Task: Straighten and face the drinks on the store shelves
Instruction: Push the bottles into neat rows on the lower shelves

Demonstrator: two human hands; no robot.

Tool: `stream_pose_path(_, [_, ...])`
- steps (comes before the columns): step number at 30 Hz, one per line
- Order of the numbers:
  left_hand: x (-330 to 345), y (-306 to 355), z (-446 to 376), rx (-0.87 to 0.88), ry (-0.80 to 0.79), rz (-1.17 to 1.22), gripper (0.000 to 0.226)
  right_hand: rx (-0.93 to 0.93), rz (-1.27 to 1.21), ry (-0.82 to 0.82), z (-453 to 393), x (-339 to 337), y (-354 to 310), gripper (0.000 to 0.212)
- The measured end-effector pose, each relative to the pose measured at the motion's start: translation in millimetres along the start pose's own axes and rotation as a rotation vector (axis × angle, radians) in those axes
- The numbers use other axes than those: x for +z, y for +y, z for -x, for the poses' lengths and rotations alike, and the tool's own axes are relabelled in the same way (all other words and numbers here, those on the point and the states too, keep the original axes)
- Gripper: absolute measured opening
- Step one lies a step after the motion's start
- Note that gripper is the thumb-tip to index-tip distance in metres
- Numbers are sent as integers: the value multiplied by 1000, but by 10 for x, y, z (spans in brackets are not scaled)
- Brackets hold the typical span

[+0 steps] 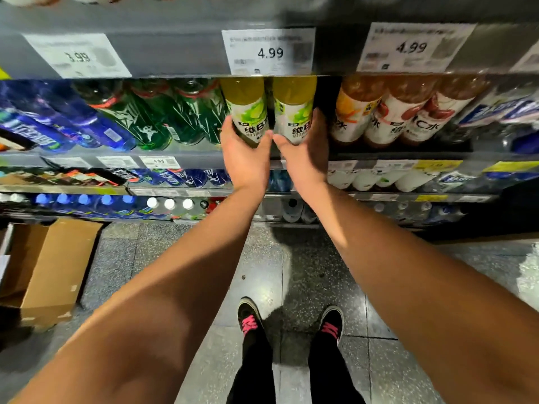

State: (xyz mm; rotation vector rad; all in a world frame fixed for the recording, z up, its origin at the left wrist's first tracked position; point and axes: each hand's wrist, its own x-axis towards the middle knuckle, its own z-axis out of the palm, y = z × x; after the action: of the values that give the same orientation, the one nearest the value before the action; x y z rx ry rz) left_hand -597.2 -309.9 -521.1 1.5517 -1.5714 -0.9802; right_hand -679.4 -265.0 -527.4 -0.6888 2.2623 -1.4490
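Note:
Two yellow-green vitamin drink bottles with white and green labels stand side by side at the front of a shelf. My left hand (243,154) grips the lower part of the left bottle (247,107), thumb on its right side. My right hand (304,153) grips the right bottle (294,107) in the same way, fingers round its right side. Both labels face me. To the right of them stand orange and red drinks with white labels (388,118), and between these and the right bottle is a dark gap.
Green bottles (163,118) and blue bottles (58,123) fill the shelf to the left. Price tags (269,52) hang on the shelf edge above. Lower shelves hold more drinks. An open cardboard box (49,266) sits on the tiled floor at left, near my feet.

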Motion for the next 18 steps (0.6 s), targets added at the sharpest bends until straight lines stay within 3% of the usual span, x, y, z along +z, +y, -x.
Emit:
stream_pose_path(4, [7,-62,-86,61,-16,-10,69,37,45,125,-53,147,-27,88])
stream_pose_path(9, [-19,-43,-166,2,-145,217,69,13,151,266,-15,191,-73,85])
stream_pose_path(12, [-21,-35,-233,22,-199,236,74,-29,159,355,41,180,-38,82])
stream_pose_path(18, [29,-12,-244,38,-211,240,60,-45,195,471,80,133,12,69])
